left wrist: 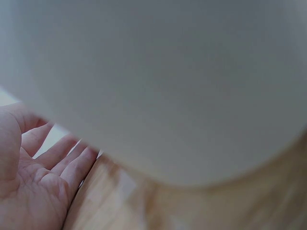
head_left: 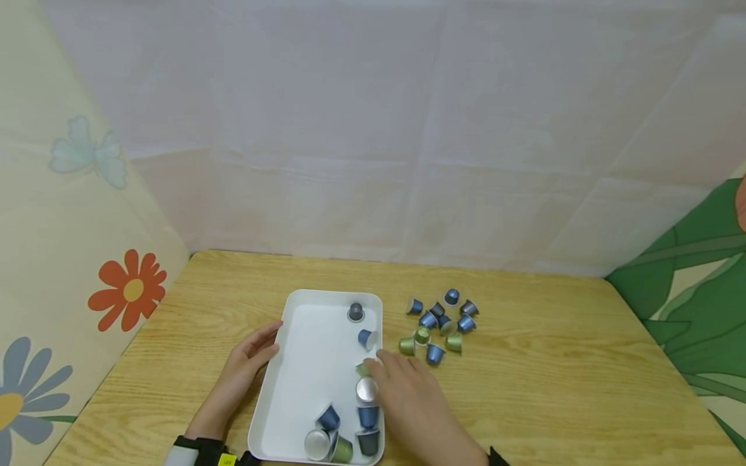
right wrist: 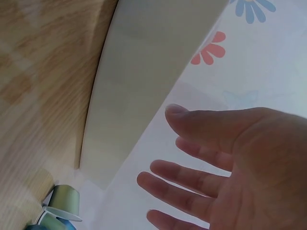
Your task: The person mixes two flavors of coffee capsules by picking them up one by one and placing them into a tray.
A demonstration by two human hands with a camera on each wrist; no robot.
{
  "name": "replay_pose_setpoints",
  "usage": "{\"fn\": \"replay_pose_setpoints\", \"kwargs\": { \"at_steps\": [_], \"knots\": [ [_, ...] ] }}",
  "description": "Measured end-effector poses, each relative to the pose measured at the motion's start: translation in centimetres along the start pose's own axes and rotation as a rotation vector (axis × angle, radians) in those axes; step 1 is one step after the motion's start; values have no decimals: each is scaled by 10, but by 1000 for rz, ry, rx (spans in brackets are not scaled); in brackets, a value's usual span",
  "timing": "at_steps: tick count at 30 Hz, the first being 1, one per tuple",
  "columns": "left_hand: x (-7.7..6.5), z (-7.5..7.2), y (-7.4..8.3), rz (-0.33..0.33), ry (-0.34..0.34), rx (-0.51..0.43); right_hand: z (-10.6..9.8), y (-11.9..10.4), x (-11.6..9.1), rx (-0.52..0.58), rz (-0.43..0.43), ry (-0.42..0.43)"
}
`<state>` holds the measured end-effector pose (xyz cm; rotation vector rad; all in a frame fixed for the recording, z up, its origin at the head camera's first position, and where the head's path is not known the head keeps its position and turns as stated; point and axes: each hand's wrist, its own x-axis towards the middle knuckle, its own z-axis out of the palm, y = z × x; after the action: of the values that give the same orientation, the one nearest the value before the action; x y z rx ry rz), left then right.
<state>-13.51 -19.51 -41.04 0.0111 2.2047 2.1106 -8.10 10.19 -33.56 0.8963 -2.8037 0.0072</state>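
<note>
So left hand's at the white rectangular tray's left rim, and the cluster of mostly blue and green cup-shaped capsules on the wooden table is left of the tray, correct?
No: the capsule cluster is right of the tray, per the head view. Left hand: correct.

Most of the left wrist view was filled by a blurred, smooth, round-cornered white tray (left wrist: 168,96), shaded grey. At lower left, the left hand's (left wrist: 41,184) open palm was shown, its extended fingers partly covered by the tray's edge. Below, the light-brown, wood-grained table (left wrist: 230,208) was blurred.
</note>
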Motion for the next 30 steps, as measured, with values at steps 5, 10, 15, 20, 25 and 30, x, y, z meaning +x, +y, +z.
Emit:
{"fn": "replay_pose_setpoints", "kwargs": {
  "at_steps": [5, 10, 15, 20, 25, 30],
  "knots": [
    [0, 0, 0, 1, 1, -1, 1, 9, 1, 39, 65, 31],
    [1, 0, -1, -4, 5, 0, 2, 21, 1, 39, 98, 74],
    [1, 0, -1, -4, 9, 5, 0, 31, 1, 18, 118, 71],
    [0, 0, 0, -3, 7, 11, 1, 38, 1, 5, 123, 68],
    [0, 0, 0, -4, 7, 11, 5, 43, 2, 37, 152, 59],
    [0, 0, 0, -10, 6, 10, 8, 49, 2, 46, 172, 63]
  ]
}}
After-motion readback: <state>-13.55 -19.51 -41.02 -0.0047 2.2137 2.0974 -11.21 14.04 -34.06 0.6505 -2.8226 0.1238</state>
